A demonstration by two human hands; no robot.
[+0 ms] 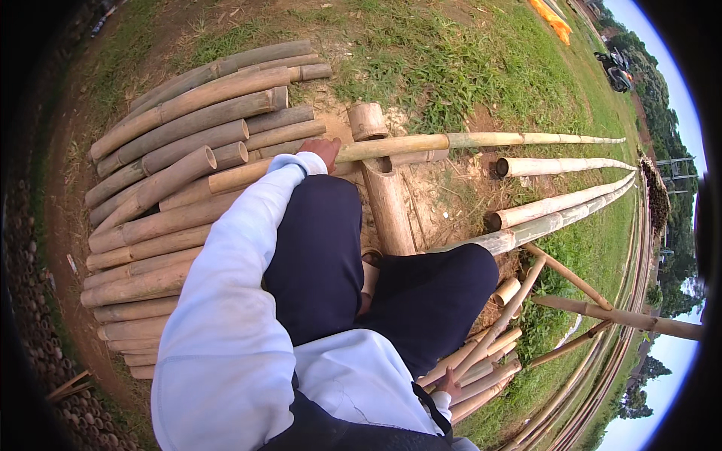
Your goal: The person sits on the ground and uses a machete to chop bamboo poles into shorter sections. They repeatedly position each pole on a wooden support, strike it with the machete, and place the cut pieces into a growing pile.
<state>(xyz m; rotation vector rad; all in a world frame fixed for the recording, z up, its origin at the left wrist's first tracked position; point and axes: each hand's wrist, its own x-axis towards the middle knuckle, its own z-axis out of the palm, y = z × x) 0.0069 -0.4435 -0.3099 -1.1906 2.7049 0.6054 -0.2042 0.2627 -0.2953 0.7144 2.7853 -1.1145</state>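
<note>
My left hand (322,152) is closed around a long bamboo pole (406,145), which runs off toward the far right. The pole passes across a short, thick bamboo block (389,210) that has an opening cut near its far end. Close behind it stands another short bamboo section (367,120). Low at the right, beside my bent knee, my right hand (449,385) touches a group of cut bamboo pieces (481,376). Its fingers are small and partly hidden, so their grip is unclear.
A large pile of cut bamboo lengths (180,105) lies at the left. Long poles (564,165) stretch along the grass at the right. Near my right knee stands a bamboo-pole frame (579,274). A motorbike (618,74) and an orange sheet (553,21) are farther off.
</note>
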